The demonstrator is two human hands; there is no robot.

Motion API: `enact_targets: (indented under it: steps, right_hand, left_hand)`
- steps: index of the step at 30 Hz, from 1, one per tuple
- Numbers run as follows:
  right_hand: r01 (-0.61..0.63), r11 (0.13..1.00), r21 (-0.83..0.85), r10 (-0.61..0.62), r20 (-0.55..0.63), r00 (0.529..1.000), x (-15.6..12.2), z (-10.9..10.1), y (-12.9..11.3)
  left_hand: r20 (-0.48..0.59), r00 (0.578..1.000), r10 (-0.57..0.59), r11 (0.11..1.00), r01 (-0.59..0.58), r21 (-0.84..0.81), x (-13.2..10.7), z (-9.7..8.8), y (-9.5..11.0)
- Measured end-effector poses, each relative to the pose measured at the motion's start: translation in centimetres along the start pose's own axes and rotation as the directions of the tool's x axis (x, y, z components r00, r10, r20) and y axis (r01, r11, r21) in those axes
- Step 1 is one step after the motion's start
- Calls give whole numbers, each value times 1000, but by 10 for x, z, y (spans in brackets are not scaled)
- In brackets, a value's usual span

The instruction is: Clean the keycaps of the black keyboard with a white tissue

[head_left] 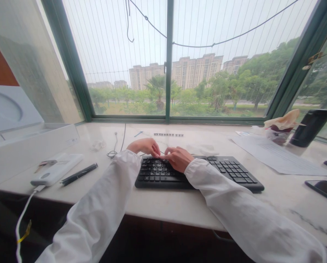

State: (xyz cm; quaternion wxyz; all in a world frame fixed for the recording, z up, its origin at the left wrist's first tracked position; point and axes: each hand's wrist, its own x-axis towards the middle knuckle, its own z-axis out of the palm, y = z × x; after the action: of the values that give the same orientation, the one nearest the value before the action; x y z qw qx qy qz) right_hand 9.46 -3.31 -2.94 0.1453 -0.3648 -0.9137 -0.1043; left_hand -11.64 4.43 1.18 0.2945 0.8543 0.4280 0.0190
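A black full-size keyboard (pixel 163 184) lies near the table's front edge. On its left part, several keys look like bare sockets without caps. My left hand (pixel 145 146) is over the keyboard's upper left rows, fingers bent down and drawn together; whatever sits at their tips is hidden. From the right, my right hand (pixel 178 157) reaches over the middle of the keyboard. One of its digits stretches left to the left fingertips, apart from the finger above it, and I see nothing held there. Behind the keyboard stands a row of small dark pieces (pixel 168 134), probably keycaps.
A white power bank (pixel 56 168) with keys on it and black pens (pixel 79 174) lie left, beside an open white box (pixel 32 140). Thin cables (pixel 112 153) run behind my left hand. Right are paper sheets (pixel 278 155), a phone (pixel 323 190) and a leaning black cylinder (pixel 311 128).
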Motion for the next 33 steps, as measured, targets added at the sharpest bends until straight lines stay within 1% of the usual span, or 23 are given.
enact_targets:
  steps: [4, 10, 13, 18, 22, 25, 29, 31, 33]
  right_hand:
    - [4, 999, -39, -2, 44, 999, 4, -4, -6]
    - [75, 989, -129, -61, 110, 992, 11, -6, -13]
    - [95, 983, -155, -76, 122, 990, 13, -6, -15]
    - [121, 979, -165, -99, 138, 986, 15, -7, -18]
    - [143, 975, -168, -121, 133, 984, 17, -6, -18]
    - [145, 976, -161, -126, 120, 985, 16, -4, -17]
    - [123, 982, -141, -111, 86, 990, 14, -6, -11]
    - [93, 983, -155, -87, 47, 995, 12, -10, -6]
    - [29, 984, -176, -32, -10, 999, 10, -15, 0]
  left_hand:
    - [26, 995, -101, 994, 102, -31, 5, 2, -2]
    - [42, 983, -181, 983, 179, 39, 13, 4, 1]
    - [41, 979, -200, 978, 197, 72, 16, 3, 3]
    - [52, 978, -201, 971, 192, 144, 17, 2, 8]
    - [53, 970, -237, 960, 226, 167, 18, 3, 14]
    - [65, 969, -238, 968, 231, 104, 15, 5, 14]
    - [81, 985, -155, 985, 160, -68, 3, 4, 4]
    - [34, 991, -129, 977, 133, -167, -2, 1, -3]
    - [-67, 986, -156, 970, 140, -197, -6, -4, -9]
